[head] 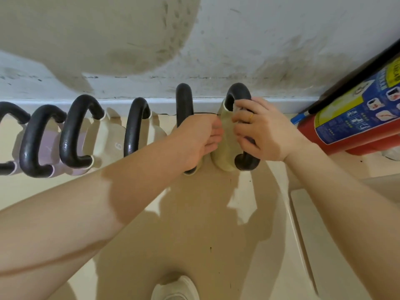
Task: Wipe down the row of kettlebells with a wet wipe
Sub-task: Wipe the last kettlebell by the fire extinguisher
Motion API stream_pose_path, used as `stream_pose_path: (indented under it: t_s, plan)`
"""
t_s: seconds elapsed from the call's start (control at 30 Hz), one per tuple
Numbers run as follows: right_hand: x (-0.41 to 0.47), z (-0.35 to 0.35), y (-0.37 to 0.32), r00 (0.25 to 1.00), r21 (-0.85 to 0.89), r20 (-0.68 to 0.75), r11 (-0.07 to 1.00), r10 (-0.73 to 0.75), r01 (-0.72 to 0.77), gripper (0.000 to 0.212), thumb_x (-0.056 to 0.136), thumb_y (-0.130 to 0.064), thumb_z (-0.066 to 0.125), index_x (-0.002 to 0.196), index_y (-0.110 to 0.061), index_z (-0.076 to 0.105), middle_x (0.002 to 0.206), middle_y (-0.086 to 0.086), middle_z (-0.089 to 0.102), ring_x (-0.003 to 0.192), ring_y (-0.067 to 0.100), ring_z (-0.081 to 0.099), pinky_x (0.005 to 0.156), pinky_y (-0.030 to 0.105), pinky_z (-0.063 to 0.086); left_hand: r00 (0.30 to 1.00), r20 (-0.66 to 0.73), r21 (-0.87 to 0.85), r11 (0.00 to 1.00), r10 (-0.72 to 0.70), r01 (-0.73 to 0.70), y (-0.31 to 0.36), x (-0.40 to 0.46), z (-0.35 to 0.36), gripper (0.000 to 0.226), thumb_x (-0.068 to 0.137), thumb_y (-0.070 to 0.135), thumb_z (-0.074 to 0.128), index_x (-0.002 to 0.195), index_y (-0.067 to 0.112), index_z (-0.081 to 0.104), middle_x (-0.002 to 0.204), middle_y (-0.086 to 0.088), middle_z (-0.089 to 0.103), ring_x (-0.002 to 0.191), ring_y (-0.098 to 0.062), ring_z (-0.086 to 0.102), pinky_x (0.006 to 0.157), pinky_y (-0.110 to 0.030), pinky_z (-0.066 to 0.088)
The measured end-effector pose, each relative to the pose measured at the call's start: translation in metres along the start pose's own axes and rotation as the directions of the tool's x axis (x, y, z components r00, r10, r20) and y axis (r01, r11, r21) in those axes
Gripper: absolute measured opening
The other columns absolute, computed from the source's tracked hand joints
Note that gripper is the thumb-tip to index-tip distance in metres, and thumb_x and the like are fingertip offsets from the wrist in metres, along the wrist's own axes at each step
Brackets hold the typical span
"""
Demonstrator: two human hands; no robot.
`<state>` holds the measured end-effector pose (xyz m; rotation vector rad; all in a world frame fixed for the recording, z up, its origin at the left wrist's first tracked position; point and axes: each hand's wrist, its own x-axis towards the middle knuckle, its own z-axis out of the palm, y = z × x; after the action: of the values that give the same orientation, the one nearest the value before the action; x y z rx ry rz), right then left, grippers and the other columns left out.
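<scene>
Head view: row of kettlebells (71,137) along wall. Right hand (264,131) clasps handle of rightmost kettlebell (227,146), likely steadying it. Left hand (197,141) pressed against its left flank, grasp unclear; wet wipe unseen. Fire extinguisher (355,118) right of it.

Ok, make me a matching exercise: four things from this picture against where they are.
Things:
1. right hand
2. left hand
3. fire extinguisher
4. kettlebell marked 6

Places:
A. lying at the far right by the wall
B. on the handle of the rightmost kettlebell
C. left of both hands, in the row
D. between the two rightmost kettlebells

Pairs: 1-B, 2-D, 3-A, 4-C
</scene>
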<state>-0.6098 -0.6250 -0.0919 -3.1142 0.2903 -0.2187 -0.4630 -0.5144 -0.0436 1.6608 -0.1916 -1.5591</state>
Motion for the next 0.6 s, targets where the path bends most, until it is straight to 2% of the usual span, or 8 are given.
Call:
stream_pose_path:
  t_s: [0.07,0.13,0.17,0.23,0.33,0.4,0.5,0.6]
  plan:
    - [0.004,0.008,-0.009,0.983,0.22,-0.001,0.959,0.184,-0.179,0.028,0.088,-0.019,0.046,0.092,-0.008,0.071,0.124,0.011,0.06,0.136,0.029,0.033,0.113,0.044,0.027,0.996,0.058,0.093,0.993,-0.074,0.068,-0.002,-0.004,0.007,0.035,0.095,0.01,0.044,0.129,0.006,0.049,0.132,-0.009,0.056,0.106,-0.015,0.058,0.071,-0.017,0.046]
    - [0.001,0.015,-0.029,0.877,0.571,0.057,0.705,0.476,-0.42,0.034,0.093,-0.017,0.04,0.121,-0.007,0.058,0.141,0.007,0.041,0.137,0.022,0.024,0.115,0.03,0.019,0.99,0.105,0.15,0.985,-0.097,0.08,-0.008,-0.007,0.014,0.037,0.097,0.006,0.037,0.133,0.005,0.045,0.137,-0.01,0.051,0.108,-0.014,0.053,0.067,-0.015,0.043]
    - [-0.003,0.017,-0.042,0.793,0.729,0.099,0.498,0.601,-0.47,0.033,0.095,-0.021,0.037,0.123,-0.01,0.051,0.134,0.004,0.043,0.128,0.02,0.034,0.11,0.029,0.026,0.993,0.102,0.168,0.985,-0.063,0.045,-0.012,-0.007,0.016,0.036,0.096,0.005,0.037,0.131,0.007,0.047,0.134,-0.009,0.054,0.105,-0.013,0.053,0.071,-0.016,0.044]
    - [-0.01,0.015,-0.066,0.615,0.886,0.223,0.106,0.756,-0.451,0.016,0.098,-0.026,0.035,0.101,-0.017,0.048,0.096,0.007,0.053,0.088,0.02,0.051,0.083,0.034,0.042,0.995,0.101,0.183,0.983,0.012,-0.03,-0.02,-0.006,0.02,0.034,0.095,0.005,0.041,0.126,0.01,0.053,0.122,-0.006,0.06,0.098,-0.013,0.055,0.078,-0.019,0.045]
    - [-0.01,0.006,-0.068,0.424,0.847,0.485,-0.289,0.765,-0.447,0.032,0.1,-0.028,0.032,0.078,-0.017,0.052,0.073,0.002,0.055,0.064,0.01,0.055,0.065,0.03,0.045,0.996,0.09,0.143,0.989,0.029,-0.041,-0.026,-0.006,0.027,0.029,0.095,0.002,0.039,0.118,0.008,0.055,0.106,-0.006,0.063,0.087,-0.011,0.059,0.079,-0.019,0.047]
    - [-0.005,-0.005,-0.059,0.434,0.81,0.56,-0.357,0.706,-0.465,0.039,0.099,-0.029,0.031,0.078,-0.01,0.057,0.071,0.005,0.061,0.064,0.011,0.059,0.067,0.026,0.048,0.998,0.054,0.117,0.993,0.008,-0.015,-0.027,-0.007,0.031,0.022,0.094,0.004,0.042,0.114,0.004,0.053,0.102,-0.007,0.063,0.092,-0.015,0.062,0.084,-0.024,0.05]
    - [-0.004,-0.007,-0.063,0.462,0.824,0.518,-0.276,0.72,-0.496,0.037,0.097,-0.026,0.036,0.079,-0.003,0.058,0.068,0.009,0.059,0.061,0.014,0.056,0.063,0.025,0.048,0.999,0.024,-0.001,0.999,-0.047,0.047,-0.027,-0.008,0.03,0.03,0.095,0.003,0.042,0.124,0.002,0.043,0.103,-0.012,0.062,0.106,-0.022,0.062,0.084,-0.025,0.051]
    - [-0.014,-0.002,-0.067,0.472,0.811,0.535,-0.268,0.701,-0.52,0.026,0.096,-0.024,0.045,0.09,-0.004,0.059,0.076,0.005,0.063,0.072,0.016,0.058,0.069,0.03,0.047,0.992,0.027,-0.103,0.987,-0.122,0.125,-0.021,-0.012,0.03,0.035,0.097,0.002,0.032,0.131,0.001,0.039,0.121,-0.021,0.06,0.114,-0.026,0.06,0.089,-0.028,0.048]
